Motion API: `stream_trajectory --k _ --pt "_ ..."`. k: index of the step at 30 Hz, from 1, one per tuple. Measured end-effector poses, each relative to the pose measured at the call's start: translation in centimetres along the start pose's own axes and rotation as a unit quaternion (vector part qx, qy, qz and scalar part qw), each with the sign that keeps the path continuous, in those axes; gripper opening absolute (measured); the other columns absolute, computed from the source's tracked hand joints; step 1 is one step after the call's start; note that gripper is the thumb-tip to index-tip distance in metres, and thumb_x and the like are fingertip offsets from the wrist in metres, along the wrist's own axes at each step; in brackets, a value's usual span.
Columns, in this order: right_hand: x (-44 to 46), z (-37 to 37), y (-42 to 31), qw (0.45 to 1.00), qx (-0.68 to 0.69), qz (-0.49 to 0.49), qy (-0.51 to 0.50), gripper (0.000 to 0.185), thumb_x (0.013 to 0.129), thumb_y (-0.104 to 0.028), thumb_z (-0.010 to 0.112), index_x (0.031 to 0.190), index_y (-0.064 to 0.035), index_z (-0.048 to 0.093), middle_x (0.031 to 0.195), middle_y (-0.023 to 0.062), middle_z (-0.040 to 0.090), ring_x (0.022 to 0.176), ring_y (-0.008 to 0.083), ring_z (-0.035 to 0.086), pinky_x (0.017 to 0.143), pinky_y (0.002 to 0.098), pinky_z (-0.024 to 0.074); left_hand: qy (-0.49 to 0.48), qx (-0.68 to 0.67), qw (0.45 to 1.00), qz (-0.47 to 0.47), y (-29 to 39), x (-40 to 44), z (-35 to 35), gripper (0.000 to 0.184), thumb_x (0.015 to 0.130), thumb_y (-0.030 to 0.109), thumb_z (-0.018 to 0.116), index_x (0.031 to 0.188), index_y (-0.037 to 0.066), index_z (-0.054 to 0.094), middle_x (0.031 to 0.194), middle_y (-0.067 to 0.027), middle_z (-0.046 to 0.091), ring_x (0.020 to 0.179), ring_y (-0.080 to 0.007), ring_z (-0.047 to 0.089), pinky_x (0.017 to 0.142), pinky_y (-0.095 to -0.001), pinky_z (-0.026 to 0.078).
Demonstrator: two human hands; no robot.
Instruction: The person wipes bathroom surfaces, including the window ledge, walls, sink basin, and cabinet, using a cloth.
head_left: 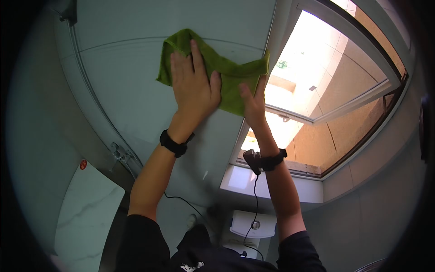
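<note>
A green cloth is spread against the pale tiled wall, its top edge folded and wavy. My left hand lies flat over the cloth's left part, fingers stretched upward and pressing it to the wall. At the cloth's right end, beside the window, my right hand grips the edge, with its thumb in front and its fingers partly hidden behind the fabric. Both wrists wear black straps; the right one carries a small dark device with a cable.
An open window in a white frame stands to the right, above a white sill. Below is a toilet tank with a round button. A marbled white countertop lies lower left, near a wall-mounted shower valve and a long pipe.
</note>
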State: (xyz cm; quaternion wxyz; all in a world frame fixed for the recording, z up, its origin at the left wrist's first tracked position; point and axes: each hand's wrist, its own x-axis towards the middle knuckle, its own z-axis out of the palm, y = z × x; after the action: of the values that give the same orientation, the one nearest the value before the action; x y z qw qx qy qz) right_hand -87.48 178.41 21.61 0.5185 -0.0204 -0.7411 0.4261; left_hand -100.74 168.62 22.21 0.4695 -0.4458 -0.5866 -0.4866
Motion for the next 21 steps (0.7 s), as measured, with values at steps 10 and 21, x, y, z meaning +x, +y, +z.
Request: stream_trajectory --k 10,21 --pt "-6.8 -1.3 3.3 0.983 -0.17 0.038 -0.055 0.115 0.083 -0.029 0.078 0.158 0.0057 -0.001 0.164 0.0286 0.012 0.153 0.0393 0.018 0.123 0.0434 0.0229 -0.052 0.026 0.998 0.008 -2.1 -8.0 -0.4 0.079 0.09 0.032 0.054 0.15 -0.015 0.03 0.117 -0.0373 0.054 0.12 -0.0578 0.046 0.115 -0.0655 0.026" --pt "-11.9 -0.4 -3.4 0.893 -0.386 -0.228 0.048 0.092 0.087 -0.017 0.077 0.159 -0.0047 0.022 0.148 0.0295 0.042 0.137 0.044 0.044 0.111 0.0466 0.0423 -0.064 -0.055 0.994 -0.063 -2.8 -9.5 -8.7 0.051 0.101 0.014 0.05 0.144 -0.01 0.041 0.133 -0.0309 0.05 0.117 -0.0469 0.055 0.098 -0.0472 0.049"
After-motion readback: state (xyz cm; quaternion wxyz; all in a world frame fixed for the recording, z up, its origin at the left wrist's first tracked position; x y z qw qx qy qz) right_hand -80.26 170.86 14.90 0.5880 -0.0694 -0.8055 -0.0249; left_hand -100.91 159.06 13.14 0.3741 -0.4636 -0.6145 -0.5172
